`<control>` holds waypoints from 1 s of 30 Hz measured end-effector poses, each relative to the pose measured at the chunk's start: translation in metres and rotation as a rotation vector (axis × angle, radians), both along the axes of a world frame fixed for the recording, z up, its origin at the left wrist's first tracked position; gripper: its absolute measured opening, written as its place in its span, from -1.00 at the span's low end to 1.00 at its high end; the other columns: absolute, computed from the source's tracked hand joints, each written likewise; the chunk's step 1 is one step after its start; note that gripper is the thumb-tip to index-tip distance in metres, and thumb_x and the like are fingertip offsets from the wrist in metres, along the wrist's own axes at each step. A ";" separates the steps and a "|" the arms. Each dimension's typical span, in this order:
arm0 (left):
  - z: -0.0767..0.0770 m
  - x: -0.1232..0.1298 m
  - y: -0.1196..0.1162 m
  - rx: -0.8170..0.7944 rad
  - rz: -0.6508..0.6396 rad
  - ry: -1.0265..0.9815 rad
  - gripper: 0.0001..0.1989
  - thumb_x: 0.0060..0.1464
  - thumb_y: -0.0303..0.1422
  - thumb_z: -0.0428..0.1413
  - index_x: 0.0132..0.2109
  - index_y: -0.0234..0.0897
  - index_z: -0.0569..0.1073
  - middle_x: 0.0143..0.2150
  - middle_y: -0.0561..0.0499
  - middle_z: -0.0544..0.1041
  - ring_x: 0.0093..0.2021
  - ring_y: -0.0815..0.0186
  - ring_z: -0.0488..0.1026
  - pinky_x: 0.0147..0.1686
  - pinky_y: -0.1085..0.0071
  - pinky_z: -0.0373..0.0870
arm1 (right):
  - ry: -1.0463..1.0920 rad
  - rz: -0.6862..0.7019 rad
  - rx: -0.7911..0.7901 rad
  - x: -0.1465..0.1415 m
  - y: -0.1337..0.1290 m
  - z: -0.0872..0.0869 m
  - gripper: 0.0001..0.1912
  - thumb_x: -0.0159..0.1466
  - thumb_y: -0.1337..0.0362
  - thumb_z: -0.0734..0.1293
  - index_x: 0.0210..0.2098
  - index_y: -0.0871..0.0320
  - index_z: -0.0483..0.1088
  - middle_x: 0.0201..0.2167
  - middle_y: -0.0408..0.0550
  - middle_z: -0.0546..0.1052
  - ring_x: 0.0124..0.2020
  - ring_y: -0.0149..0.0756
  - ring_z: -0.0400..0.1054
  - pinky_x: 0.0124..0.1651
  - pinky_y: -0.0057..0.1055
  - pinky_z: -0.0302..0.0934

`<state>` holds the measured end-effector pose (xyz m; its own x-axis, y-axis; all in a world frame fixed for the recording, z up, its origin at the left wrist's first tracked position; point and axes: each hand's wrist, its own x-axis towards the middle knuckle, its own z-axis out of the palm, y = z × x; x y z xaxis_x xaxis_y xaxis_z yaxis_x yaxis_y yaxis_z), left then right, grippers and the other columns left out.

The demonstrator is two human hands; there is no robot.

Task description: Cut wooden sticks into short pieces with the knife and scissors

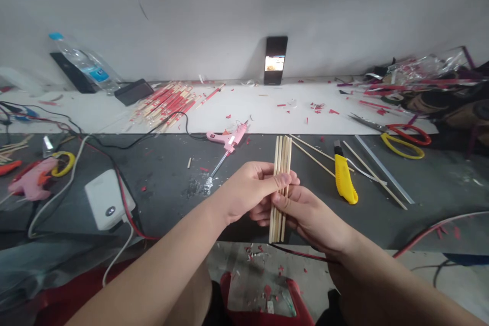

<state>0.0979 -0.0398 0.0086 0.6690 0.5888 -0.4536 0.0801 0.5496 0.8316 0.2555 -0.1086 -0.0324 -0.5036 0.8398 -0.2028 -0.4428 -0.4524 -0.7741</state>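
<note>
A flat row of several thin wooden sticks [281,158], which look like chopsticks, stands nearly upright over the table's front edge. My left hand [260,186] is closed round it, thumb pressed across the front. Lower down, my right hand [309,211] grips the same row from the right with thumb in front. The fingers behind the sticks are partly hidden. Just right of the hands lie loose sticks [317,159] and a yellow utility knife [345,178]. Beyond my left hand a pink glue gun [231,138] rests on the dark tabletop, its nozzle toward the back.
Scissors [405,137] and a clear glue stick [384,168] lie right. At the back are red-wrapped chopsticks [168,104], a leaning phone [275,61] and a water bottle [89,69]. A white power bank [109,198], cables and another pink glue gun [34,178] occupy the left.
</note>
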 end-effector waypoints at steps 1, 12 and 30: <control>-0.001 0.000 0.000 0.001 -0.003 0.020 -0.58 0.19 -0.04 0.28 -0.01 -0.29 0.61 -0.69 0.23 0.24 -0.76 0.50 0.10 -0.80 0.54 0.15 | -0.009 0.018 -0.002 0.001 0.000 0.001 -0.62 0.41 0.02 0.38 -0.05 0.23 0.57 -0.07 0.13 0.66 -0.04 -0.17 0.59 0.17 -0.08 0.42; -0.008 -0.005 0.012 0.127 -0.242 -0.050 -0.55 0.26 -0.04 0.22 0.07 -0.31 0.63 -0.49 0.03 0.52 -0.59 0.45 0.37 -0.54 0.50 0.33 | -0.048 0.187 -0.127 0.016 0.000 0.006 -0.72 0.36 0.08 0.44 -0.15 0.19 0.55 -0.13 0.05 0.69 -0.08 -0.24 0.62 0.05 -0.28 0.46; -0.007 -0.008 0.012 0.121 -0.239 -0.029 -0.48 0.26 -0.02 0.20 0.16 -0.32 0.59 -0.55 0.07 0.44 -0.60 0.45 0.34 -0.55 0.49 0.34 | -0.026 0.149 -0.128 0.013 -0.001 0.005 -0.73 0.42 0.12 0.40 -0.10 0.23 0.54 -0.11 0.08 0.70 -0.07 -0.26 0.62 0.05 -0.32 0.47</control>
